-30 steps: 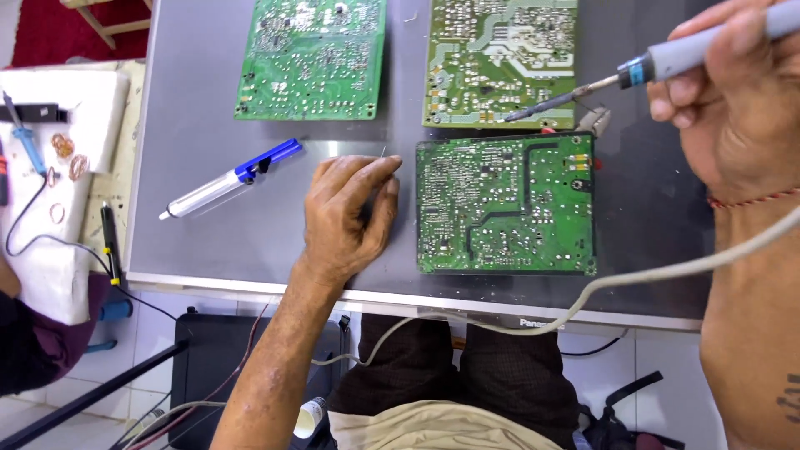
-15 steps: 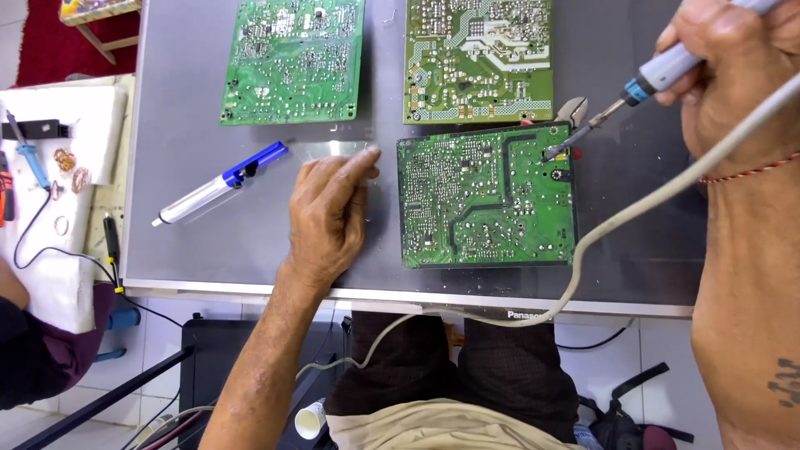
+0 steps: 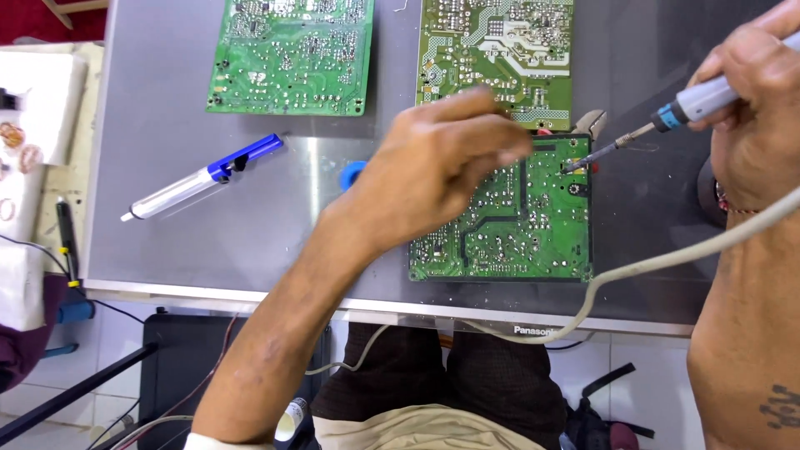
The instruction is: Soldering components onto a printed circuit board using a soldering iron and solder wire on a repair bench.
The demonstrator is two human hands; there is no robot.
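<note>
I count three green printed circuit boards on the grey bench (image 3: 167, 208), with one blue-and-white desoldering pump (image 3: 200, 177). My left hand (image 3: 433, 167), fingers loosely curled, hovers over the nearest board (image 3: 533, 225); my right hand (image 3: 750, 108) pinches a grey-handled soldering iron (image 3: 667, 117), its tip touching that board's upper right corner.

Three green circuit boards are lying on the tabletop (image 3: 167, 225): one at far left (image 3: 287, 54), one at far right (image 3: 500, 54), one near right (image 3: 525, 225). One soldering iron (image 3: 667, 117) is showing, with one pale cord (image 3: 650, 267). One blue and white desoldering pump (image 3: 200, 179) is lying left. Two hands are showing, one left hand (image 3: 433, 171) and one right hand (image 3: 754, 92).
</note>
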